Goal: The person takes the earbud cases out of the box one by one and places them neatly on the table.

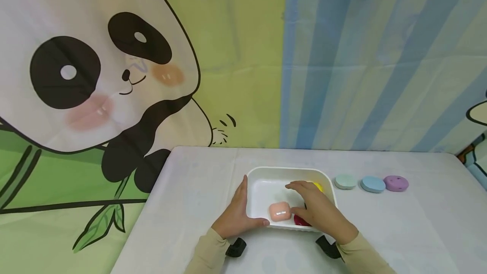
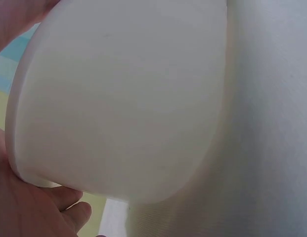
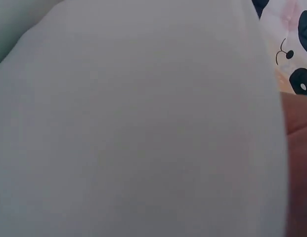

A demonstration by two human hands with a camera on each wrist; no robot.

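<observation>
My left hand point(image 1: 242, 212) grips the left front corner of a white plastic tray point(image 1: 262, 175). Its thumb lies along the front rim, and its fingers are on the left wall. In the left wrist view the tray's outer wall point(image 2: 123, 103) fills most of the picture. My right hand point(image 1: 318, 209) is over the tray's right part, thumb and forefinger spread apart. Inside the tray, a peach rounded block point(image 1: 279, 211) lies beside the right thumb. A shiny red piece point(image 1: 301, 220) and a yellow piece point(image 1: 318, 186) are partly hidden by the right hand.
Right of the tray, mint point(image 1: 345, 182), blue point(image 1: 373, 184) and purple point(image 1: 396, 183) oval pieces stand in a row on the white-covered table point(image 1: 411, 231). A panda-printed cloth point(image 1: 236, 75) hangs behind. Black wrist-camera mounts point(image 1: 236, 247) show below both hands.
</observation>
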